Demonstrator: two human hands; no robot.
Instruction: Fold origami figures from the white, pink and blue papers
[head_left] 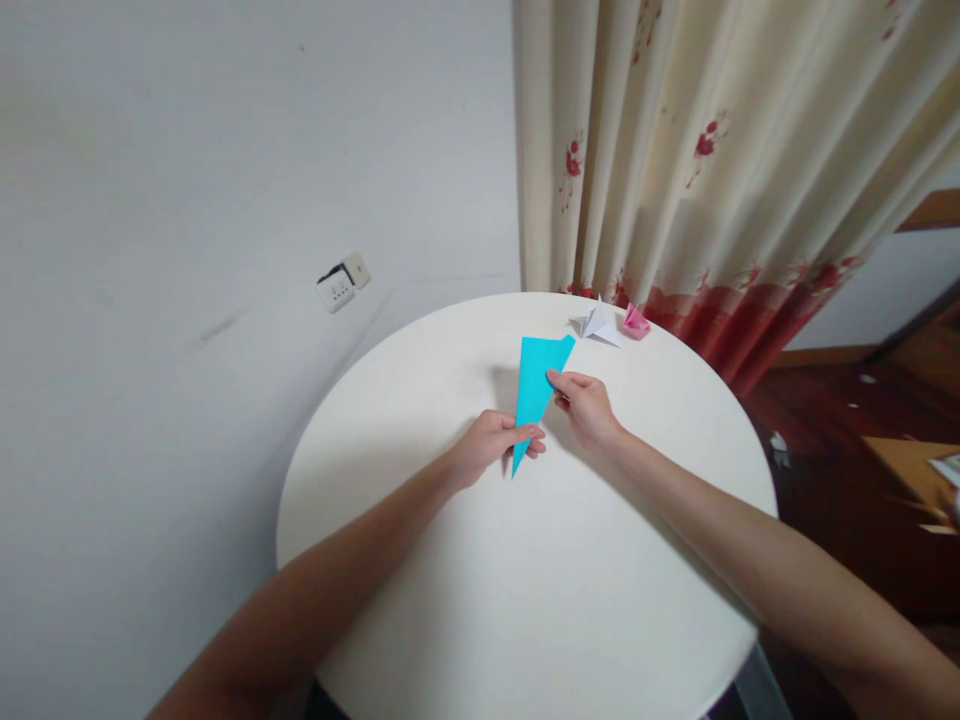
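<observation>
A folded sheet of bright blue paper (536, 375), long and tapering to a sharp point toward me, is held up just over the white round table (480, 600). Near the narrow end, my left hand (495, 442) pinches it, thumb on top and fingers underneath. My right hand (589, 405) grips its right edge higher up, with the thumb on the front face. A small angled flap sticks out at the paper's upper right corner. Behind the paper, the fingertips of both hands are partly hidden.
At the table's far edge lie a white folded paper piece (596, 322) and a pink folded paper piece (636, 322). Beyond stands a cream curtain (675, 150) with red flowers. A wall socket (335, 290) is on the left wall. Several things are scattered on the dark floor at right.
</observation>
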